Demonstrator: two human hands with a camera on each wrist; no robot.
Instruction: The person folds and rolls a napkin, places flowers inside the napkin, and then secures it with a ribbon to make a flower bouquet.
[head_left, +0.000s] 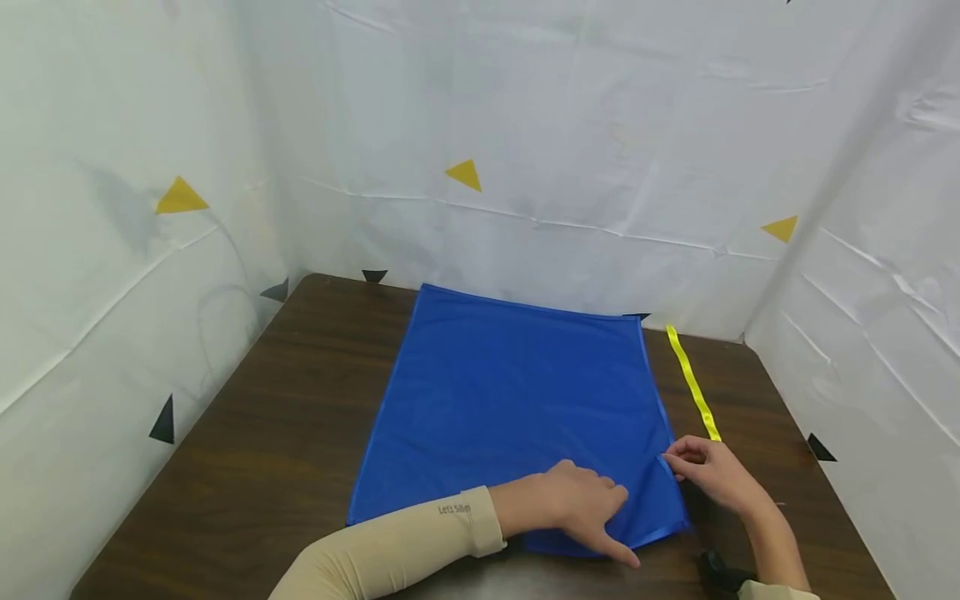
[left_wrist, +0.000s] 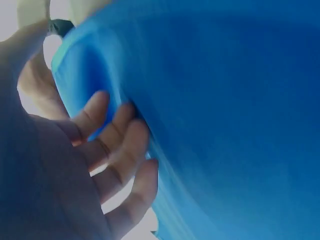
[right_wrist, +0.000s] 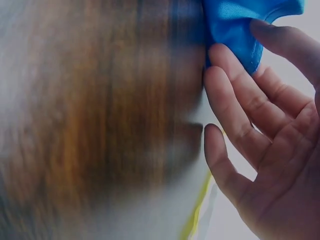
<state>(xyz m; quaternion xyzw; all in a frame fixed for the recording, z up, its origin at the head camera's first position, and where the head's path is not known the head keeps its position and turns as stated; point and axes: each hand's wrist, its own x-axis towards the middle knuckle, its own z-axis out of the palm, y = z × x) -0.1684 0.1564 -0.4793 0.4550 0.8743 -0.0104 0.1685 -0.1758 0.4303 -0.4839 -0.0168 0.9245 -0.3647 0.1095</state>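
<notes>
A large blue cloth (head_left: 510, 392) with a stitched border is spread on the table. My right hand (head_left: 716, 475) pinches its right edge near the front corner, lifting a small fold. In the right wrist view, the thumb and fingers (right_wrist: 227, 60) meet on the blue fabric (right_wrist: 235, 30), while the little finger stands apart. My left hand (head_left: 581, 504) lies over the cloth's front part, thumb spread toward the front edge. Seen from the left wrist, its loosely bent fingers (left_wrist: 132, 145) are against the cloth (left_wrist: 225, 115) and grip nothing.
A yellow ribbon (head_left: 692, 379) lies lengthwise on the dark wooden table (head_left: 270, 433), right of the cloth. White sheeting (head_left: 540, 108) with yellow and black triangles walls the table at the back and both sides. A dark object (head_left: 723, 573) is beside the right wrist.
</notes>
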